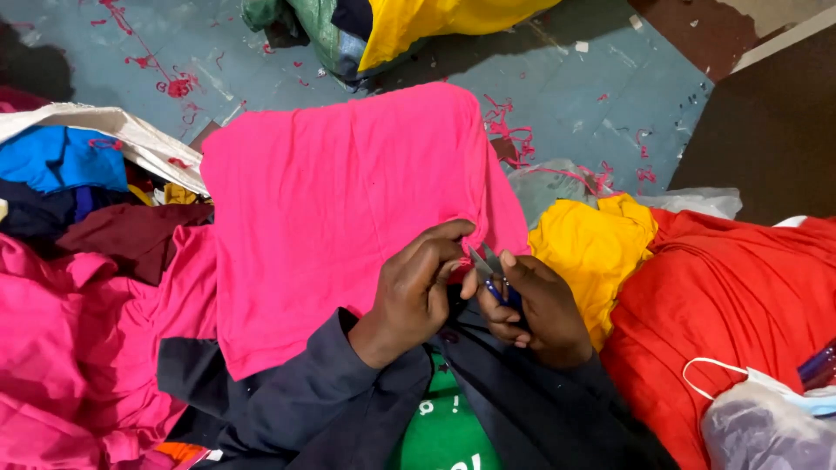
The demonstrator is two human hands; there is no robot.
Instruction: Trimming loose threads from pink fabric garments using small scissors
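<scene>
Blue-grey floor (610,96) strewn with pink thread scraps; pink cloth (348,218) spread over the lap, flat for access to its lower right edge; red fabric heap (740,296) right of it, yellow piece (592,248) between; left hand (414,292) pinches that edge, fingers closed, holding it taut; right hand (540,309) grips small thread snips (489,271), blades at the pinched spot.

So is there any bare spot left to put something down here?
Yes: the blue floor above the pink cloth, between the yellow bundle and the brown strip, holds only thread scraps. Left and right are crowded with clothing piles and red fabric.
</scene>
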